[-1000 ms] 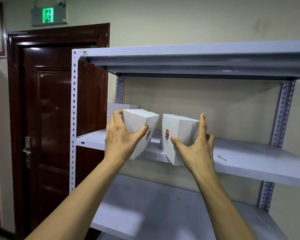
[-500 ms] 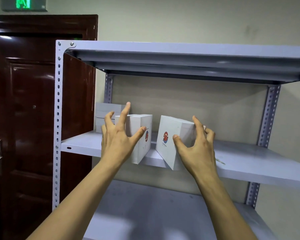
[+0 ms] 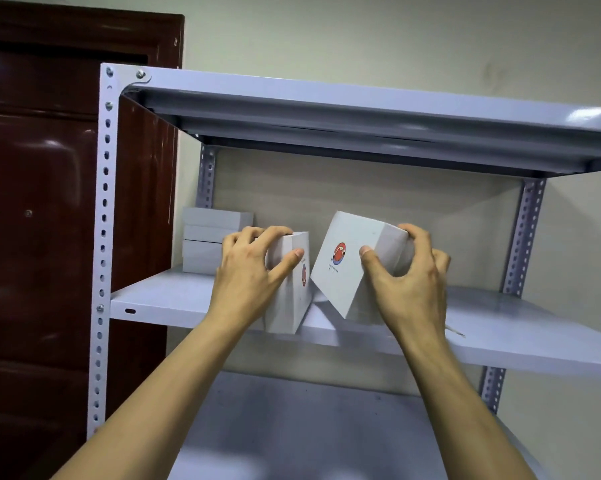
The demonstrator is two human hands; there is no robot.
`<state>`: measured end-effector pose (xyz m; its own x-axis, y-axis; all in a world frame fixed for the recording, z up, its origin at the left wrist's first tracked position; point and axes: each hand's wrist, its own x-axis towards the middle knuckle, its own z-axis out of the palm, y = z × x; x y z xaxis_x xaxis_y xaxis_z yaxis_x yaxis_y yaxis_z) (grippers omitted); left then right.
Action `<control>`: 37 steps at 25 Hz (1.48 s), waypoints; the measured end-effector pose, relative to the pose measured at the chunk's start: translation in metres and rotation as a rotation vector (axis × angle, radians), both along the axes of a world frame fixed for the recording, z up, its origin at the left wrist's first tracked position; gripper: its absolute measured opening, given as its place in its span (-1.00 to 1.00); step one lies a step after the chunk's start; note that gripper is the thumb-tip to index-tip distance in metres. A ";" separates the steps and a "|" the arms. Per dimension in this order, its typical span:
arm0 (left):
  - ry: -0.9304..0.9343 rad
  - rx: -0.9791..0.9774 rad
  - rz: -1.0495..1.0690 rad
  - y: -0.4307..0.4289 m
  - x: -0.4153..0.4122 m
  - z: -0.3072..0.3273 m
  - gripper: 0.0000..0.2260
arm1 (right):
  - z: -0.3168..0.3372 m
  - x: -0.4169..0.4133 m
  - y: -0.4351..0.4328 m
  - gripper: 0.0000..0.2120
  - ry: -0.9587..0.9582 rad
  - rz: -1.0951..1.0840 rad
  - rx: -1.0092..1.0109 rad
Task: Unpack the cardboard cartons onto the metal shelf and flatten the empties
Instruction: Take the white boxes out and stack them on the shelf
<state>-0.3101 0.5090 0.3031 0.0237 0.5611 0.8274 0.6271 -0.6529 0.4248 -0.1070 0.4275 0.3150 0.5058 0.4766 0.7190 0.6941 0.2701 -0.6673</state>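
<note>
Left hand (image 3: pixel 247 275) clamps upright white cardboard box (image 3: pixel 292 289); right hand (image 3: pixel 404 277) clamps tilted white logo box (image 3: pixel 344 263), mid-frame, grey metal shelf (image 3: pixel 160 301). Risk: tilted box tipping off the front lip.

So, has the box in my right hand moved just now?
Yes: the tilted box went inward over the middle shelf; its low corner, earlier past the front lip, is now behind it.
</note>
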 end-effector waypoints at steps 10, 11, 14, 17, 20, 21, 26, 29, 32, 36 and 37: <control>-0.445 -0.218 -0.100 0.030 -0.026 -0.004 -0.68 | 0.044 -0.034 0.033 -0.50 0.199 0.114 0.043; -0.439 -0.237 -0.107 0.032 -0.029 -0.007 -0.69 | 0.045 -0.036 0.038 -0.48 0.229 0.135 0.039; -0.407 -0.286 -0.111 0.034 -0.039 -0.017 -0.74 | 0.048 -0.048 0.049 -0.47 0.255 0.147 0.040; -0.378 -0.324 -0.107 0.031 -0.045 -0.028 -0.72 | 0.049 -0.061 0.061 -0.42 0.278 0.168 0.062; -0.382 -0.353 -0.072 0.030 -0.048 -0.040 -0.73 | 0.047 -0.071 0.069 -0.42 0.338 0.219 0.044; -0.385 -0.362 -0.069 0.030 -0.050 -0.044 -0.72 | 0.045 -0.073 0.070 -0.44 0.340 0.240 0.020; -0.401 -0.347 -0.105 0.029 -0.058 -0.050 -0.70 | 0.030 -0.083 0.070 -0.49 0.253 0.249 -0.084; -0.436 -0.276 -0.137 0.020 -0.057 -0.042 -0.70 | 0.019 -0.086 0.068 -0.52 0.213 0.255 -0.112; -0.466 -0.267 -0.125 0.018 -0.055 -0.037 -0.71 | 0.005 -0.088 0.064 -0.56 0.172 0.263 -0.132; -0.448 -0.284 -0.107 0.021 -0.062 -0.037 -0.66 | -0.012 -0.091 0.061 -0.60 0.072 0.261 -0.145; -0.443 -0.279 -0.100 0.022 -0.064 -0.037 -0.68 | -0.014 -0.091 0.060 -0.60 0.033 0.244 -0.148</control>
